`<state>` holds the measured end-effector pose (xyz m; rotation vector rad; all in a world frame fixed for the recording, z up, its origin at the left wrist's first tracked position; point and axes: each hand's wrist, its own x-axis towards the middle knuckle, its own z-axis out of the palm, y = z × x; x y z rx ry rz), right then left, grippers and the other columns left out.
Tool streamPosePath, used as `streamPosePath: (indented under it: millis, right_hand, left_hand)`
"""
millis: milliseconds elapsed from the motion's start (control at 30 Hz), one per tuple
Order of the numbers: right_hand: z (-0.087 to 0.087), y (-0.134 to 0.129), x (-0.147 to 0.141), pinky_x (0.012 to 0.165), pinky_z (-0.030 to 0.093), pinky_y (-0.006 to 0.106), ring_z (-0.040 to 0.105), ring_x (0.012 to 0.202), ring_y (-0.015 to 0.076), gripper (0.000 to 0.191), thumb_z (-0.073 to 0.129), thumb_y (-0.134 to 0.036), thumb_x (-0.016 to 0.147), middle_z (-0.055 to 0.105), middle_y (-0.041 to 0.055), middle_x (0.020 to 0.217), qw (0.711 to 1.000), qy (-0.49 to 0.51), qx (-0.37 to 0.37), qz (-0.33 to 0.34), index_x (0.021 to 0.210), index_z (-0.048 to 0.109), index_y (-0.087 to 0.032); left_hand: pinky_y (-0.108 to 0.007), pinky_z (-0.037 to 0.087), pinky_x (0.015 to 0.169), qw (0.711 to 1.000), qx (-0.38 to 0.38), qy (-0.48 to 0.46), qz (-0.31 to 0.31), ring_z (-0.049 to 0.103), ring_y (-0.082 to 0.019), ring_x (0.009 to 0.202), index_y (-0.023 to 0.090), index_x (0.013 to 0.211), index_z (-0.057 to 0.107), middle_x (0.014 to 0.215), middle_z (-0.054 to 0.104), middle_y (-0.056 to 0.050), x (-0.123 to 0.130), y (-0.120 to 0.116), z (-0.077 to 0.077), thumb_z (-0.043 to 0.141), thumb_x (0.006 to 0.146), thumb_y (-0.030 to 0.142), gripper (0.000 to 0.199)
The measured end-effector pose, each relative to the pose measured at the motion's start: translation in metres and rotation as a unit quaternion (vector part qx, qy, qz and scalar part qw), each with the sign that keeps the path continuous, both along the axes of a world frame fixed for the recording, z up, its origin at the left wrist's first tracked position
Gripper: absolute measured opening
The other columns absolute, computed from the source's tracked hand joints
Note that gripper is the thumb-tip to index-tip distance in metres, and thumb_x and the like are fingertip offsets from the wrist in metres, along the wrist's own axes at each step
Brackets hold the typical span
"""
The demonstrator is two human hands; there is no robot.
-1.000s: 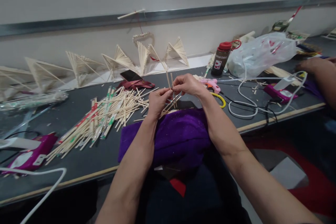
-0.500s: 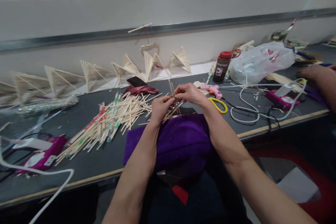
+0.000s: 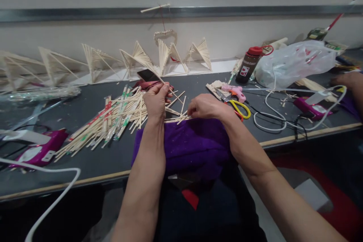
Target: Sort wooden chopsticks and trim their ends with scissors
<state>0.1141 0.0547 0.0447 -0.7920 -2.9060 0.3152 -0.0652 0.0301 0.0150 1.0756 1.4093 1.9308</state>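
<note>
My left hand [image 3: 156, 100] is closed, pinching a thin wooden chopstick [image 3: 176, 96] that slants down to the right. To its right, my right hand [image 3: 206, 106] has its fingers curled downward close to several chopsticks [image 3: 181, 117] at the table's near side; its fingertips are partly hidden, so what they grip does not show. Under both wrists lies purple cloth [image 3: 195, 140]. Left of my left hand spreads a heap of loose chopsticks [image 3: 113, 117], some in paper or clear wrappers. A dark phone [image 3: 147, 75] rests just behind my left hand.
Fan-shaped stick structures [image 3: 137, 55] line the wall. Right of my hands are yellow-handled scissors [image 3: 241, 109], a pink glue gun [image 3: 234, 91], a dark bottle [image 3: 248, 66], a plastic bag [image 3: 297, 60] and looping cables. Another person's hand [image 3: 347, 81] is at far right.
My hands were together around upright chopsticks and are now apart. The left has moved left and up with one chopstick; the right has lowered towards the cloth. The view has tilted down.
</note>
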Motion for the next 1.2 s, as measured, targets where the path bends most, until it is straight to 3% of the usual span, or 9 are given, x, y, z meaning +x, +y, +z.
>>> streamPosePath:
  millis: [200, 400, 500, 633, 767, 900, 1033, 1200]
  right_hand:
    - [-0.011, -0.01, -0.019, 0.053, 0.032, 0.024, 0.061, 0.07, 0.0165, 0.02, 0.061, -0.022, 0.069, 0.071, 0.0017, 0.082, 0.998, -0.068, -0.001, 0.006, 0.083, 0.073, -0.03]
    - [-0.012, -0.01, -0.018, 0.057, 0.035, 0.023, 0.061, 0.074, 0.0154, 0.019, 0.062, -0.029, 0.071, 0.07, -0.0003, 0.083, 0.998, -0.052, -0.004, 0.037, 0.088, 0.071, -0.029]
    - [-0.012, 0.0, -0.014, 0.063, 0.036, 0.022, 0.061, 0.083, 0.0157, 0.023, 0.052, -0.028, 0.08, 0.069, 0.0016, 0.092, 0.999, -0.033, 0.039, -0.003, 0.096, 0.069, -0.027]
    - [-0.02, 0.01, -0.015, 0.061, 0.036, 0.022, 0.061, 0.083, 0.017, 0.028, 0.051, -0.021, 0.078, 0.065, 0.0058, 0.103, 0.99, -0.101, 0.076, -0.069, 0.101, 0.066, -0.026]
    - [-0.027, 0.014, -0.017, 0.06, 0.036, 0.022, 0.061, 0.084, 0.0174, 0.023, 0.051, -0.023, 0.078, 0.065, 0.005, 0.102, 0.989, -0.116, 0.065, -0.07, 0.093, 0.068, -0.025]
    - [-0.031, 0.019, -0.017, 0.06, 0.036, 0.023, 0.061, 0.086, 0.0179, 0.03, 0.053, -0.024, 0.076, 0.068, 0.0024, 0.099, 0.99, -0.126, 0.032, -0.052, 0.102, 0.066, -0.03]
    - [-0.033, 0.022, -0.018, 0.06, 0.036, 0.023, 0.061, 0.084, 0.0174, 0.025, 0.054, -0.021, 0.074, 0.069, 0.0021, 0.097, 0.989, -0.132, 0.02, -0.059, 0.092, 0.069, -0.029]
    - [-0.031, 0.022, -0.014, 0.061, 0.034, 0.022, 0.06, 0.085, 0.0155, 0.021, 0.053, -0.021, 0.078, 0.067, 0.003, 0.099, 0.994, -0.067, 0.046, -0.073, 0.092, 0.068, -0.025]
  left_hand:
    - [-0.014, 0.035, 0.036, 1.0, -0.001, -0.017, -0.004, 0.052, -0.005, 0.047, 0.012, 0.081, 0.067, 0.073, 0.066, -0.005, 0.003, -0.001, 0.0, 0.068, 0.064, 0.04, 0.033]
    - [-0.014, 0.035, 0.036, 1.0, 0.011, -0.02, 0.015, 0.051, -0.005, 0.046, 0.012, 0.081, 0.067, 0.071, 0.067, -0.003, -0.003, -0.003, 0.003, 0.068, 0.065, 0.041, 0.033]
    - [-0.013, 0.035, 0.035, 0.999, 0.017, -0.02, 0.022, 0.051, -0.004, 0.045, 0.012, 0.08, 0.067, 0.069, 0.066, -0.003, -0.005, -0.003, 0.003, 0.067, 0.065, 0.042, 0.033]
    - [-0.013, 0.034, 0.034, 0.999, 0.017, -0.022, 0.02, 0.051, -0.004, 0.043, 0.013, 0.078, 0.067, 0.067, 0.066, -0.003, -0.004, -0.002, 0.002, 0.068, 0.065, 0.042, 0.032]
    - [-0.014, 0.034, 0.033, 0.999, 0.019, -0.026, 0.016, 0.051, -0.005, 0.043, 0.014, 0.077, 0.067, 0.069, 0.067, -0.004, -0.003, -0.002, 0.001, 0.069, 0.065, 0.041, 0.03]
    - [-0.014, 0.033, 0.033, 0.999, 0.023, -0.03, 0.012, 0.05, -0.004, 0.042, 0.014, 0.078, 0.067, 0.069, 0.067, -0.004, -0.003, -0.002, 0.002, 0.068, 0.065, 0.04, 0.03]
    - [-0.014, 0.033, 0.033, 0.999, 0.03, -0.035, 0.021, 0.051, -0.004, 0.042, 0.013, 0.079, 0.067, 0.069, 0.067, -0.003, -0.006, -0.001, 0.001, 0.068, 0.065, 0.04, 0.03]
    - [-0.014, 0.032, 0.032, 0.996, 0.044, -0.057, 0.051, 0.05, -0.004, 0.041, 0.014, 0.077, 0.066, 0.066, 0.065, -0.001, -0.015, 0.0, 0.002, 0.069, 0.065, 0.039, 0.028]
